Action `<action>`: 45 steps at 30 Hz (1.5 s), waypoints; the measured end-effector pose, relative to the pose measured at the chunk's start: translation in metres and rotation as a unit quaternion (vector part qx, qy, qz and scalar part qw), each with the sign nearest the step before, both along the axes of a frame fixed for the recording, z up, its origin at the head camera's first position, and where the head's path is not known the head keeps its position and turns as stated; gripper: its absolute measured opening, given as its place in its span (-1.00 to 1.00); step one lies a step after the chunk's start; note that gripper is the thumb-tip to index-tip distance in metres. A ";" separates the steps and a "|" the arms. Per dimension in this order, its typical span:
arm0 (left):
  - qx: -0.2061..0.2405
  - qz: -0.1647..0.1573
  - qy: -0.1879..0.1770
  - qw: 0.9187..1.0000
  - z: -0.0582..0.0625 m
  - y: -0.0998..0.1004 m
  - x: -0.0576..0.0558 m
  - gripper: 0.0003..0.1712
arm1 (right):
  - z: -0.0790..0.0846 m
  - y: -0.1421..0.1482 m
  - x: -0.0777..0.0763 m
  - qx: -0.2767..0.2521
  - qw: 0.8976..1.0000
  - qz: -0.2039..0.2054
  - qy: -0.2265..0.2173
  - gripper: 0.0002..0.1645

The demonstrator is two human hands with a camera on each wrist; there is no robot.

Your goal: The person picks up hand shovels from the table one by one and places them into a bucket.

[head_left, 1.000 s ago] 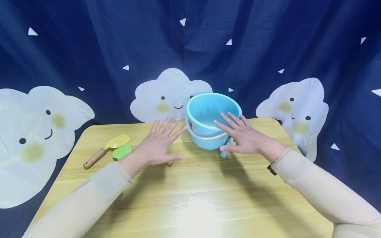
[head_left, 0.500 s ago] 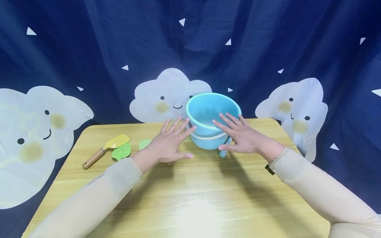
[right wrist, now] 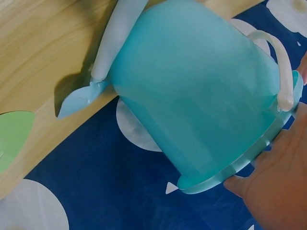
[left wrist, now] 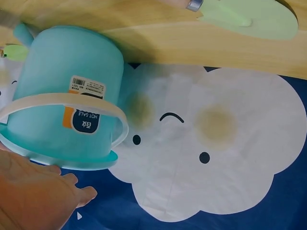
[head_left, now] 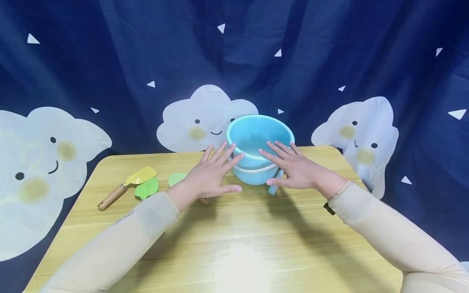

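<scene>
A light blue bucket [head_left: 253,171] with a white handle [left wrist: 67,99] stands near the back of the table. My left hand [head_left: 210,173], fingers spread, reaches to its left side, fingertips overlapping the rim in the head view. In front of the bucket's right side is my right hand [head_left: 298,167], also spread, its fingertips overlapping the rim [right wrist: 235,165]. Neither hand grips anything. A blue toy shovel [right wrist: 79,100] lies beside the bucket, largely hidden by it and my right hand in the head view. Behind my left hand shows a pale green blade [head_left: 176,179], its handle mostly covered.
On the wooden table's [head_left: 234,236] left side lies a yellow trowel [head_left: 141,176] with a wooden handle. Next to it is a green leaf-shaped blade [head_left: 146,188], partly behind my left forearm. A dark blue curtain [head_left: 183,49] with clouds hangs behind the table's back edge.
My left hand has moved right, up to the bucket, uncovering the pale green blade. My right hand and the bucket have stayed in place; the head view has shifted slightly.
</scene>
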State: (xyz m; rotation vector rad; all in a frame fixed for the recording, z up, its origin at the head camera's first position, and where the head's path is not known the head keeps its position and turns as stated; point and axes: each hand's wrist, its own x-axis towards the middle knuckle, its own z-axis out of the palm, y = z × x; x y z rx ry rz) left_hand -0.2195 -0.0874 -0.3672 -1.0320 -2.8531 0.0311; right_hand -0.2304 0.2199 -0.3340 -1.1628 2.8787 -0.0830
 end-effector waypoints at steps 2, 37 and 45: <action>0.007 -0.002 0.000 1.000 0.001 0.002 -0.001 0.12 | 0.001 0.000 0.001 -0.003 1.000 0.000 -0.001 0.07; 0.056 -0.049 0.004 0.997 0.009 0.030 -0.038 -0.04 | 0.002 -0.007 -0.013 -0.006 1.000 0.007 -0.010 -0.05; 0.055 -0.051 0.008 0.997 0.011 0.033 -0.046 -0.09 | -0.002 -0.009 -0.016 -0.011 1.000 0.004 0.008 -0.09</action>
